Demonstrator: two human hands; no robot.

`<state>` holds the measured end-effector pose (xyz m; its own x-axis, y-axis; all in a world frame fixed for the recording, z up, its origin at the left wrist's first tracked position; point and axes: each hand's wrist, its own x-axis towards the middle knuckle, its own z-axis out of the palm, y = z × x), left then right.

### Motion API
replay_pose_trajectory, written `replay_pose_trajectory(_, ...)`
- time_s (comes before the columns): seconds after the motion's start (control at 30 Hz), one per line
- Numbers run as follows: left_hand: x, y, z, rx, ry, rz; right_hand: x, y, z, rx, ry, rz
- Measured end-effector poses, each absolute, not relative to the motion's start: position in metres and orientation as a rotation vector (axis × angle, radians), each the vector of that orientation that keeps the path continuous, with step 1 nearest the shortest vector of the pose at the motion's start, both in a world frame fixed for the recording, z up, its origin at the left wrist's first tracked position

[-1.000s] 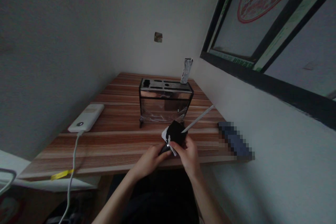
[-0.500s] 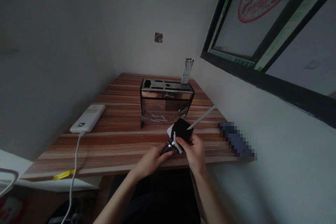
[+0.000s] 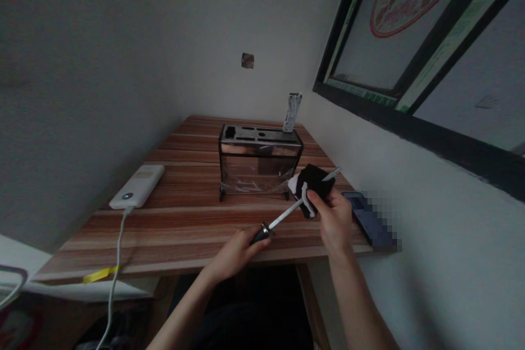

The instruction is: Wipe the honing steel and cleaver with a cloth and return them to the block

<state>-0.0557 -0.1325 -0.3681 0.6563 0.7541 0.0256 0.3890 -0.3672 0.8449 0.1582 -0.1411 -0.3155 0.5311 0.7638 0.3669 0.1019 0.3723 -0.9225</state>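
Observation:
My left hand is closed round the dark handle of a honing steel, whose thin pale rod slants up to the right. Wrapped about the rod near its far end is a black and white cloth, pinched in my right hand. The rod's tip sticks out beyond the cloth. Just behind stands a knife block with a slotted top and clear sides, partly covered in crinkled plastic film. A grey, film-wrapped upright piece rises from its right end.
On the wood-grain table, a white power bank with a cable lies at the left. A dark phone, partly pixelated, lies by the right wall. A dark-framed window is above it.
My right hand and the cloth have slid away from the handle toward the rod's tip, up and to the right, baring the lower rod. My left hand has stayed in place.

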Motion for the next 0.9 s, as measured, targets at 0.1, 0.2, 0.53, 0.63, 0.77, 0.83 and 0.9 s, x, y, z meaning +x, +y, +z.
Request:
replay_pose_trajectory(0.1,-0.056,-0.133,-0.366,1.996,0.854,0.513,0.171,-0.137,-0.308,-1.086,-0.916,0.476)
replay_pose_trajectory(0.2,-0.056,-0.133,-0.368,2.006,0.836,0.520,0.182,-0.134,-0.301,-1.057,-0.876,0.459)
replay_pose_trajectory(0.53,-0.056,-0.133,-0.368,2.017,0.829,0.524,0.189,-0.132,-0.294,-0.935,-0.757,0.393)
replay_pose_trajectory(0.63,-0.056,-0.133,-0.368,2.027,0.850,0.511,0.187,-0.132,-0.301,-0.953,-0.727,0.400)
replay_pose_trajectory(0.77,-0.057,-0.133,-0.368,2.025,0.853,0.494,0.178,-0.134,-0.308,-0.991,-0.752,0.452)
replay_pose_trajectory(0.83,-0.057,-0.132,-0.367,2.015,0.855,0.491,0.171,-0.136,-0.312,-1.004,-0.780,0.482)
replay_pose_trajectory(0.9,-0.057,-0.132,-0.367,2.006,0.865,0.486,0.161,-0.138,-0.317,-1.030,-0.800,0.516)
